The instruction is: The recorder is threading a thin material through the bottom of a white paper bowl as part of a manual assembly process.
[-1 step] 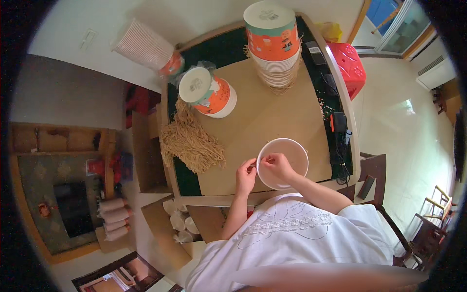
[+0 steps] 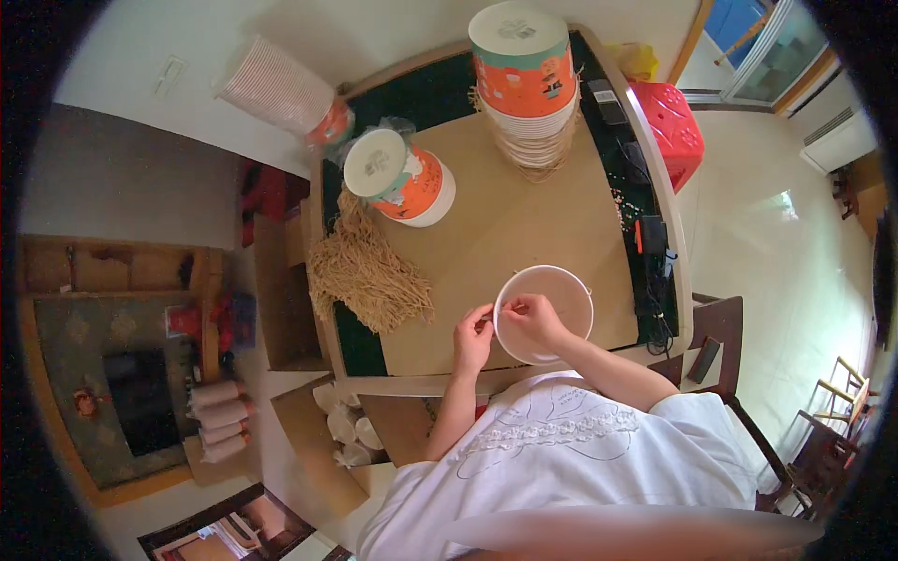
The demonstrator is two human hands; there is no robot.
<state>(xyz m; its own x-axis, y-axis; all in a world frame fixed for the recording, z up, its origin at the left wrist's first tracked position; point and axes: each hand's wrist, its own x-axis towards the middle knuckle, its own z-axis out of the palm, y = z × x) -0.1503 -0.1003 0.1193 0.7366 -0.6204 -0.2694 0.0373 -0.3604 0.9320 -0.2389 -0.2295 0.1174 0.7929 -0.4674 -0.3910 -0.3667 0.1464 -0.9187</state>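
Observation:
A white paper bucket point(image 2: 575, 327) stands at the near edge of the table, its open mouth facing up. My left hand point(image 2: 473, 338) is at the outside of its left wall, fingertips closed together by the rim. Inside the bucket, my right hand point(image 2: 531, 320) reaches to the same spot on the wall with its fingers pinched. What the fingertips hold is too small and hidden to make out. A small bit of cord point(image 2: 589, 293) shows at the bucket's right rim. Left of my hands lies a loose heap of tan twisted cords point(image 2: 369, 276).
A tall stack of orange and green buckets point(image 2: 524, 75), with cord loops at its lower end, stands at the far right. A shorter stack point(image 2: 402, 178) is far left; nested white buckets point(image 2: 276, 84) lean beyond it. A black adapter point(image 2: 652, 234) and cables line the right edge, near a red stool point(image 2: 669, 126).

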